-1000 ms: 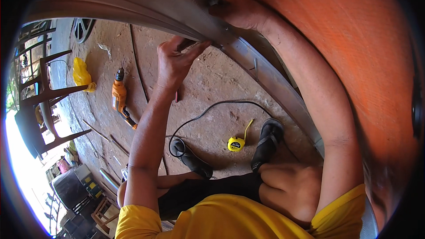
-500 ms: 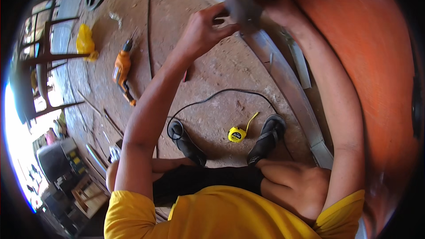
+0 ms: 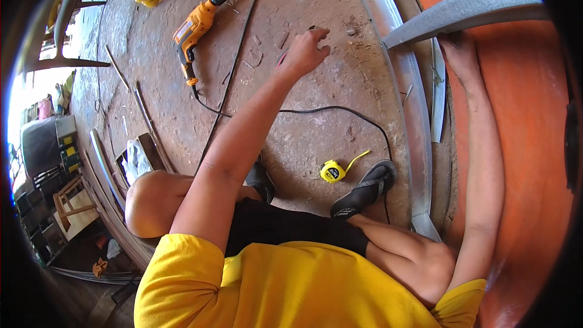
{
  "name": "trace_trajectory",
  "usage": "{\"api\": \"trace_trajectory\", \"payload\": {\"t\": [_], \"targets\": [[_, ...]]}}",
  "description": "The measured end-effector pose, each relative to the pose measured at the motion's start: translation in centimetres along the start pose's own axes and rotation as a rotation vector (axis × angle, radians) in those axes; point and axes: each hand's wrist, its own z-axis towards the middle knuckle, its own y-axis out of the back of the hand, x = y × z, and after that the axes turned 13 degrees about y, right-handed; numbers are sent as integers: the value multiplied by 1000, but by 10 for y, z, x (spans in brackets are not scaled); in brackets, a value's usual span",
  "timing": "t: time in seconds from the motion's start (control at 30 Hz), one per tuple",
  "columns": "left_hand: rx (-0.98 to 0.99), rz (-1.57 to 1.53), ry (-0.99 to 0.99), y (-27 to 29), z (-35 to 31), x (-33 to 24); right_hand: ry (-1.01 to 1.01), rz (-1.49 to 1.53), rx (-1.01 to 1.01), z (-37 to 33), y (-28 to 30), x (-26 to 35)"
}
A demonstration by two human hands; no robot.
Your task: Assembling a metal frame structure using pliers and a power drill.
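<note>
Grey metal bar [image 3: 467, 9]: far right | right hand [image 3: 460, 59]: at its underside, partly hidden — can't tell my grip | left hand [image 3: 305, 53]: released, loosely curled above floor [image 3: 358, 91] — better supporting the bar's left end by the metal channel [image 3: 416, 146]

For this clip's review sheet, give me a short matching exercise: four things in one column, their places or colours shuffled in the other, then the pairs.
1. left hand
2. right hand
3. tape measure
4. power drill

A. orange and black, lying on the floor
B. at the lower edge of the raised grey metal bar
C. yellow, near the right foot
D. above the floor, apart from the bar, fingers partly curled

Pairs: 1-D, 2-B, 3-C, 4-A
</note>
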Motion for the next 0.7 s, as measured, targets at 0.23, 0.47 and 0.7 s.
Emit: {"api": "trace_trajectory", "payload": {"t": [0.23,0.47,0.7], "targets": [[-304,518,108,-5,-18,15,-186,199,-104,-8,0,-15],[-256,461,149,5,-34,53,-73,-24,-26,-4,-4,3],[-188,-76,310,-28,-36,35,-407,122,-263,-67,-51,19]]}}
